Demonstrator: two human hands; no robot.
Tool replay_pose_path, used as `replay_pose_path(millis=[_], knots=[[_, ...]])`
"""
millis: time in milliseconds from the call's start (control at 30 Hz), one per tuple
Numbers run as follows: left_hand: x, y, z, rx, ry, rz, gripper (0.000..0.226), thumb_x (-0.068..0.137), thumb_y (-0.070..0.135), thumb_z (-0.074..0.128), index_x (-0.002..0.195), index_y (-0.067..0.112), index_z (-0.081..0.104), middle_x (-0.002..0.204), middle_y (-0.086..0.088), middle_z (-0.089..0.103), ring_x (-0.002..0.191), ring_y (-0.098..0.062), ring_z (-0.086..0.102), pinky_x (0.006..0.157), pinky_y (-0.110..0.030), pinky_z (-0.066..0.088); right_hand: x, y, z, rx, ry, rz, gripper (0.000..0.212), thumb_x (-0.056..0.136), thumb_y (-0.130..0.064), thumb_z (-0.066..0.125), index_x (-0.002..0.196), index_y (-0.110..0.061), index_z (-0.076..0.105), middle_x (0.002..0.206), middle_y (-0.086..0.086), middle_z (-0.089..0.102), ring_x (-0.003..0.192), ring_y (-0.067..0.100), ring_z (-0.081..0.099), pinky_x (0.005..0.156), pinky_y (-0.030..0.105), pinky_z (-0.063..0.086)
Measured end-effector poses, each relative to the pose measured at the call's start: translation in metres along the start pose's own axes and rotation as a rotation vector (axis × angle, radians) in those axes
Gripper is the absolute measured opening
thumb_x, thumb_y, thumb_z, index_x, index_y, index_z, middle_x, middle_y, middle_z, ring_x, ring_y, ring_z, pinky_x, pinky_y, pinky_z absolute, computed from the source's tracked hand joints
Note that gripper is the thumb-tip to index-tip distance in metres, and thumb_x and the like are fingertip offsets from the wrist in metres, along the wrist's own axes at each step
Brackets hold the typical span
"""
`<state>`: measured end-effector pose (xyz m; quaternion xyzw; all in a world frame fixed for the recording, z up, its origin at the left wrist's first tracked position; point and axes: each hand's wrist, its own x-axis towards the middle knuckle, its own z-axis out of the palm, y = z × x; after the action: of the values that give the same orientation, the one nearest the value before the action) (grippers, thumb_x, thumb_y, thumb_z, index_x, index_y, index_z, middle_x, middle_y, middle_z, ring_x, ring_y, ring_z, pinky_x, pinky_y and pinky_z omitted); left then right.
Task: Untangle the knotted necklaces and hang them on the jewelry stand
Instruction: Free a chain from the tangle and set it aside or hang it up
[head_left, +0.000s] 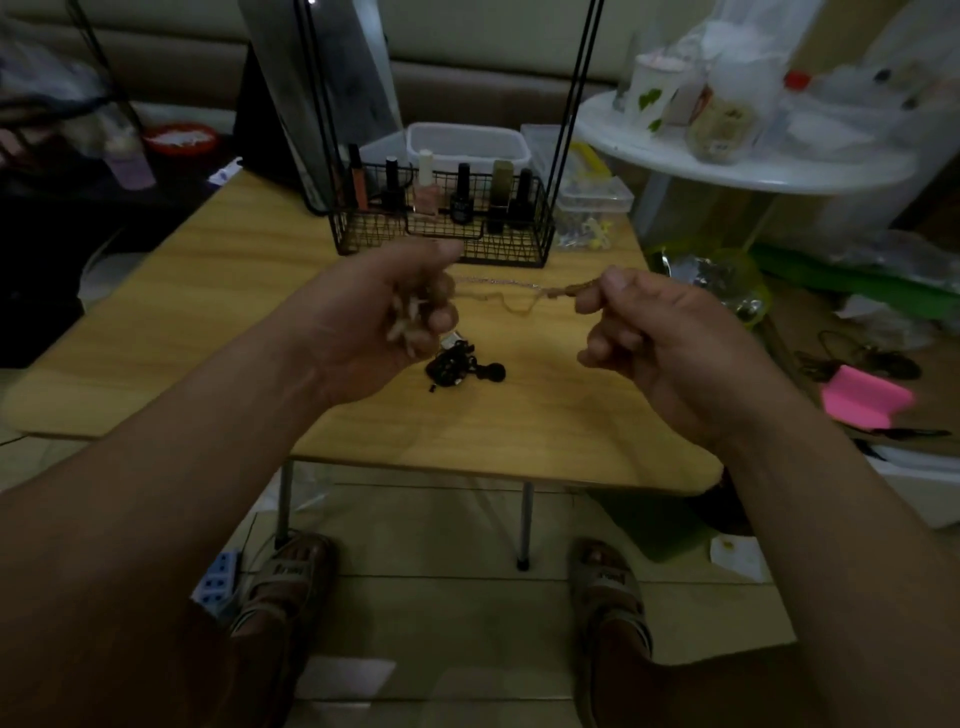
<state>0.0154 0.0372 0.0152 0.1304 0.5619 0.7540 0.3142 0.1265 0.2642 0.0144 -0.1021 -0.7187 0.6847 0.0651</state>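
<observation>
Brown necklace is up in the air right now, strung between both hands above the tabletop. Its long axis runs pretty much left to right, with the right end sitting a touch higher. The middle sags into a small loose loop.

The left hand has the bulky end. Its fingers are curled in tight around a bunch of pale bits, with the thumb on top, so that side is properly clenched around it. It's too blurry there to say what the bits are.

The right hand has the thin end pinched between thumb and forefinger right at the tip. The other fingers are curled underneath and don't seem to be touching anything. The strand comes straight out of that pinch and heads toward the left hand.

Right under the left hand, a black necklace pile sits bunched up on the wood, not touching either hand. A thin silver chain lies flat just behind the stretched strand.

Further back there's a black wire basket with nail polish bottles standing in it. Tall black rods rise up around it and run out of view at the top.
</observation>
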Motion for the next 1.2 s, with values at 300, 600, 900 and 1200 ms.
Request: replay_pose_path(millis=[300,600,900,1200], knots=[[-0.031,-0.015,0.014,0.485,-0.206,-0.037,0.026,0.101,0.026,0.063,0.126,0.02,0.067,0.112,-0.005,0.077,0.055,-0.012,0.037,0.052,-0.029,0.023,-0.004,-0.021,0.03,0.156,-0.124,-0.099,0.028,0.102,-0.025,0.053,0.08,-0.01,0.062,0.066,0.003,0.05,0.068,0.019,0.056,0.066,0.031,0.049],[-0.027,-0.002,0.003,0.622,-0.279,0.019,0.033,0.108,0.027,0.048,0.109,0.012,0.077,0.083,-0.007,0.074,0.071,-0.014,0.061,0.065,-0.023,0.05,0.01,-0.021,0.019,-0.035,0.059,-0.094,0.02,0.101,-0.026,0.062,0.094,-0.008,0.066,0.07,0.001,0.058,0.062,0.013,0.055,0.055,0.024,0.044],[-0.032,-0.002,0.006,0.652,-0.431,-0.026,0.035,0.108,0.015,0.042,0.113,0.012,0.077,0.096,-0.013,0.079,0.1,-0.035,0.071,0.093,-0.03,0.055,0.003,-0.018,0.023,0.401,0.044,0.013,0.016,0.097,-0.034,0.063,0.088,-0.022,0.058,0.077,-0.002,0.059,0.068,0.011,0.06,0.057,0.022,0.045],[-0.025,-0.016,0.012,0.427,-0.307,-0.013,0.022,0.105,0.015,0.053,0.124,0.01,0.064,0.086,-0.011,0.072,0.066,-0.025,0.058,0.071,-0.038,0.048,0.007,-0.014,0.024,0.293,-0.105,0.003,0.01,0.087,-0.022,0.065,0.095,-0.016,0.062,0.081,0.001,0.067,0.072,0.013,0.064,0.06,0.022,0.051]])
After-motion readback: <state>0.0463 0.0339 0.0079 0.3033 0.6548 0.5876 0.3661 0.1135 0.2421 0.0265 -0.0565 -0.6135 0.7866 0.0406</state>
